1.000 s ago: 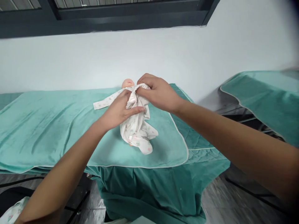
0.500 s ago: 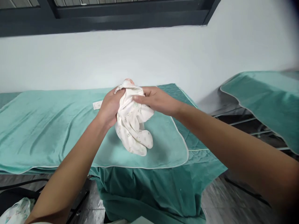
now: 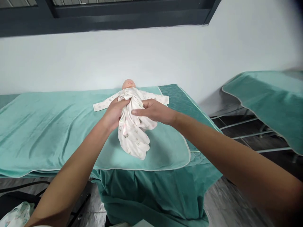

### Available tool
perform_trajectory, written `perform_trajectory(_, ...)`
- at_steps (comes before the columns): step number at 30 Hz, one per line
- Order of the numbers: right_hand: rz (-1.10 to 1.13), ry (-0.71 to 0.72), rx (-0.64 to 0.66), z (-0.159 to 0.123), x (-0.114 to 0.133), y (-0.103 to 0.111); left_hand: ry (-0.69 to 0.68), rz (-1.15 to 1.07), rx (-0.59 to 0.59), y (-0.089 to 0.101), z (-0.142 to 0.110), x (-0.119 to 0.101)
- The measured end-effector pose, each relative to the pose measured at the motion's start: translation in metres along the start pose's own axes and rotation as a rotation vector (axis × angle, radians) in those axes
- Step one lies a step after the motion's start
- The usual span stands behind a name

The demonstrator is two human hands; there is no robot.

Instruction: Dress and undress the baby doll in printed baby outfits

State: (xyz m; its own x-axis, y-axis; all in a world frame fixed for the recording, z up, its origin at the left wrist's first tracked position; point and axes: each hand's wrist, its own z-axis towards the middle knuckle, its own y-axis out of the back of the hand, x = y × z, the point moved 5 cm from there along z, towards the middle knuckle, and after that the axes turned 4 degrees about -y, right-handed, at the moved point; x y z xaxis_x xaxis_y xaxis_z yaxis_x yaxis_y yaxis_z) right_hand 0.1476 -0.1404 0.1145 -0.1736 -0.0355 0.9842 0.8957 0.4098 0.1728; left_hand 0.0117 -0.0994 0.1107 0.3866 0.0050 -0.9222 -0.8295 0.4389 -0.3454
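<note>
A baby doll (image 3: 129, 84) lies on its back on the green covered bed, head toward the wall, its arms spread in a long-sleeved white printed top (image 3: 106, 103). Over its lower body, white printed baby pants (image 3: 133, 135) with closed feet hang bunched toward me. My left hand (image 3: 115, 113) grips the left side of the pants near the waistband, thumb on top. My right hand (image 3: 155, 111) pinches the right side of the same pants, thumb pointing left across the cloth. The doll's legs are hidden under the fabric and my hands.
A pale green blanket (image 3: 59, 132) with white edging covers the bed, over a darker green quilted sheet (image 3: 151, 195). On the right is another green-covered surface (image 3: 267, 104) with metal bars below it. White patterned cloth (image 3: 19, 214) lies at lower left. A white wall (image 3: 142, 56) rises behind.
The pants' gathered waistband, raised and turned in my hands, has come lower toward the doll's middle. The doll's head and both sleeves show again. My right hand has moved down.
</note>
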Motion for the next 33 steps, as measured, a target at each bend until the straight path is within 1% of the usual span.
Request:
perform_trajectory(2,0.123,0.065,-0.140,0.003,0.003,0.008,0.046,0.046,0.039,-0.001,-0.005,0.002)
perform_trajectory(4,0.263,0.144,-0.246,0.006,0.006,0.016,0.146,0.125,0.160,-0.005,-0.014,0.004)
perform_trajectory(6,0.354,0.175,-0.287,0.008,0.007,0.021,0.265,0.201,0.292,-0.008,-0.022,0.008)
perform_trajectory(7,0.385,0.175,-0.285,0.009,0.006,0.021,0.300,0.215,0.328,-0.007,-0.024,0.008)
perform_trajectory(8,0.411,0.171,-0.271,0.009,0.005,0.021,0.301,0.205,0.331,-0.006,-0.023,0.008)
perform_trajectory(9,0.430,0.165,-0.247,0.009,0.004,0.019,0.268,0.172,0.305,-0.005,-0.021,0.006)
perform_trajectory(11,0.421,0.136,-0.167,0.007,0.001,0.014,0.151,0.061,0.219,-0.001,-0.014,0.002)
perform_trajectory(13,0.347,0.068,-0.050,0.005,-0.004,0.006,0.052,-0.045,0.142,0.002,-0.008,0.000)
perform_trajectory(15,0.261,-0.011,0.057,0.003,-0.009,-0.002,0.037,-0.110,0.114,0.000,-0.005,0.004)
perform_trajectory(16,0.231,-0.035,0.078,0.002,-0.011,-0.004,0.053,-0.133,0.113,-0.001,-0.005,0.006)
perform_trajectory(17,0.220,-0.043,0.065,0.002,-0.011,-0.005,0.075,-0.151,0.117,-0.003,-0.006,0.010)
perform_trajectory(18,0.229,-0.032,0.020,0.002,-0.010,-0.003,0.101,-0.163,0.127,-0.004,-0.008,0.012)
perform_trajectory(21,0.337,0.058,-0.197,0.003,-0.006,0.007,0.190,-0.145,0.172,-0.006,-0.016,0.020)
perform_trajectory(23,0.405,0.117,-0.282,0.002,-0.003,0.013,0.246,-0.092,0.203,-0.005,-0.022,0.024)
perform_trajectory(25,0.422,0.149,-0.307,0.003,-0.003,0.015,0.267,-0.045,0.225,-0.003,-0.026,0.025)
perform_trajectory(28,0.390,0.151,-0.301,0.005,-0.005,0.014,0.300,0.002,0.269,-0.002,-0.028,0.026)
perform_trajectory(30,0.373,0.144,-0.304,0.007,-0.008,0.013,0.300,0.012,0.254,-0.004,-0.026,0.024)
perform_trajectory(31,0.372,0.144,-0.305,0.007,-0.010,0.013,0.261,-0.001,0.219,-0.005,-0.023,0.022)
perform_trajectory(33,0.375,0.142,-0.284,0.006,-0.013,0.012,0.125,-0.062,0.124,-0.005,-0.017,0.014)
